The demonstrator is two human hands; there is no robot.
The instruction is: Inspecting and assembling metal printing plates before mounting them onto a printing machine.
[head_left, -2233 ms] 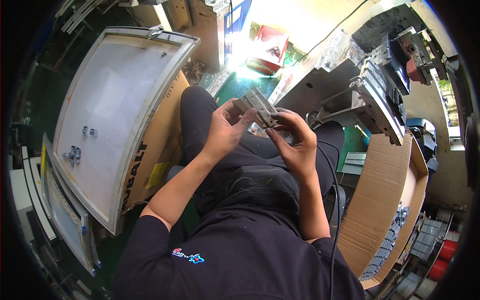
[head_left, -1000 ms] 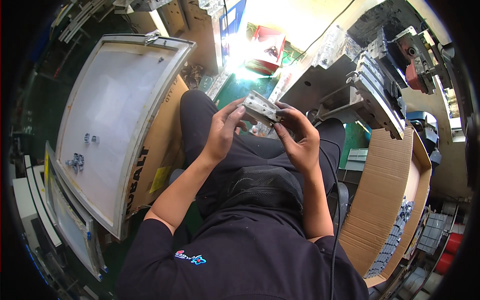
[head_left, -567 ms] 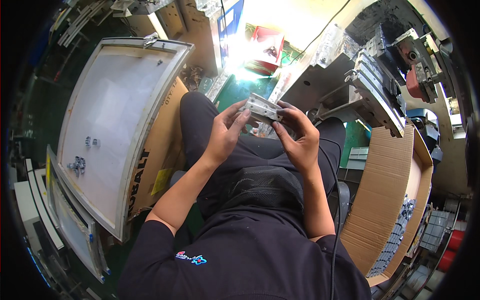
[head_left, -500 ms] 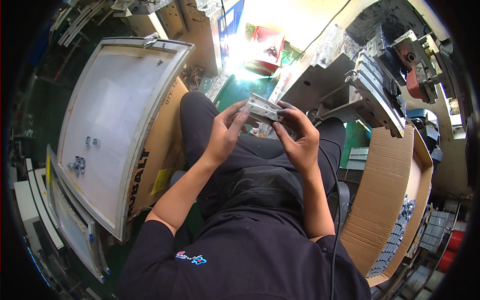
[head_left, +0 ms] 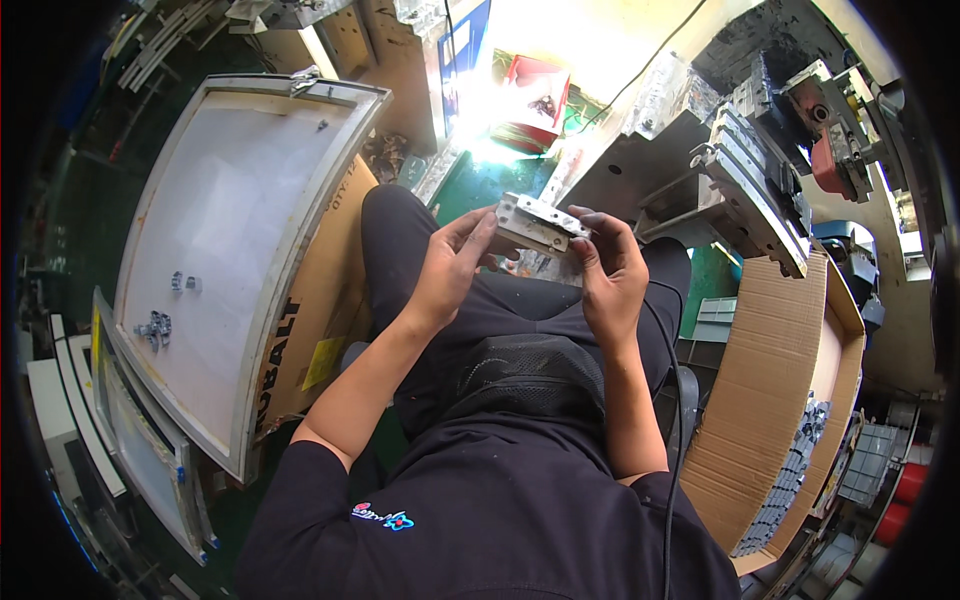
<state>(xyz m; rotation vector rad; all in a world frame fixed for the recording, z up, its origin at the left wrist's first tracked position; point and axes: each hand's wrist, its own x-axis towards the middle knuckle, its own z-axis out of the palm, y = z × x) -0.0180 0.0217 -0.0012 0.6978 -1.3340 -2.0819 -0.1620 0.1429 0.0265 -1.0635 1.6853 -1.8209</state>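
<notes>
A silvery rectangular metal block with small holes (head_left: pixel 535 226) is held up above my lap, tilted down to the right. My left hand (head_left: pixel 453 262) grips its left end, thumb on the near side and fingers behind. At the right end, the thumb and fingers of my right hand (head_left: pixel 612 268) pinch the block, with the fingertips on its top edge. Both hands are closed on the same piece. The block's underside and the fingers behind it are partly hidden.
To my left, a framed white panel (head_left: pixel 225 190) carries several small metal parts (head_left: pixel 154 329) and leans by a cardboard box (head_left: pixel 318 300). On the right are an open carton (head_left: pixel 755 400) with rows of grey parts and a metal machine (head_left: pixel 750 175). Ahead sits a red bin (head_left: pixel 533 100).
My right hand has shifted to the right along the block and its grip has changed. More of the block's face now shows. The left hand has hardly moved.
</notes>
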